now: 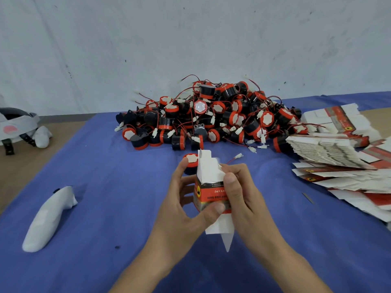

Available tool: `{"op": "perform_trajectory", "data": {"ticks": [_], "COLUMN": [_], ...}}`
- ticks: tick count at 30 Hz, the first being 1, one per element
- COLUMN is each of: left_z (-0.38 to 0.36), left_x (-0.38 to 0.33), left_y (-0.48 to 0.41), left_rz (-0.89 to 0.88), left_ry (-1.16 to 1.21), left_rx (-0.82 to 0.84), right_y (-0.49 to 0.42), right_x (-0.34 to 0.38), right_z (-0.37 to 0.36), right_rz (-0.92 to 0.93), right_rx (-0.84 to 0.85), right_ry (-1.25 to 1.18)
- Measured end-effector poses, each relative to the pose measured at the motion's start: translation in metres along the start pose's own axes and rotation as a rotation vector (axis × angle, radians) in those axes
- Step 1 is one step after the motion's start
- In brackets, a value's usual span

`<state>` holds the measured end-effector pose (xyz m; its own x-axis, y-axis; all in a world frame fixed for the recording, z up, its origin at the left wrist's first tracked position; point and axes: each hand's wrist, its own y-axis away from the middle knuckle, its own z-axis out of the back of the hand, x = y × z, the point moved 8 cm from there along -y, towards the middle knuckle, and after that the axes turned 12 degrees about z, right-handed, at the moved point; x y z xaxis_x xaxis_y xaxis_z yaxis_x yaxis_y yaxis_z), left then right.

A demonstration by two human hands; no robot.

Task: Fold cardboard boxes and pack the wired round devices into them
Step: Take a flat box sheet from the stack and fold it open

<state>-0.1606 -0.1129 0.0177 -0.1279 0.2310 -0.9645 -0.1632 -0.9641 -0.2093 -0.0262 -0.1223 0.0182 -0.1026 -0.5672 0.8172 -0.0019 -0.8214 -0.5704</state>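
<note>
Over blue cloth (127,155), left hand (179,204) and right hand (243,197) each pinch the upright cardboard box (211,193).

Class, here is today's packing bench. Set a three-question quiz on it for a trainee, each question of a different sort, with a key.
1. True or false: the left hand and the right hand both hold the small box.
2. Where do the flat boxes lie? A) right of the pile of devices; B) left of it; C) on the floor.
3. Fill the gap: the table's cloth is ___.
Key: 1 true; 2 A; 3 blue.
</note>
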Motion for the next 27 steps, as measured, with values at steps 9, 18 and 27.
{"op": "perform_trajectory", "data": {"ticks": [9,18,27], "left_z": [-0.001,0.006,0.013], "left_x": [-0.005,-0.005,0.007], "left_y": [-0.006,-0.005,-0.006], "left_rz": [0.046,0.060,0.136], "left_ry": [0.064,0.121,0.099], "left_rx": [0.113,0.183,0.187], "right_y": [-0.001,0.000,0.005], "right_x": [0.012,0.026,0.018], "right_z": [0.002,-0.004,-0.008], "right_rz": [0.081,0.207,0.170], "right_rx": [0.039,0.126,0.169], "right_ry": [0.065,0.169,0.212]}}
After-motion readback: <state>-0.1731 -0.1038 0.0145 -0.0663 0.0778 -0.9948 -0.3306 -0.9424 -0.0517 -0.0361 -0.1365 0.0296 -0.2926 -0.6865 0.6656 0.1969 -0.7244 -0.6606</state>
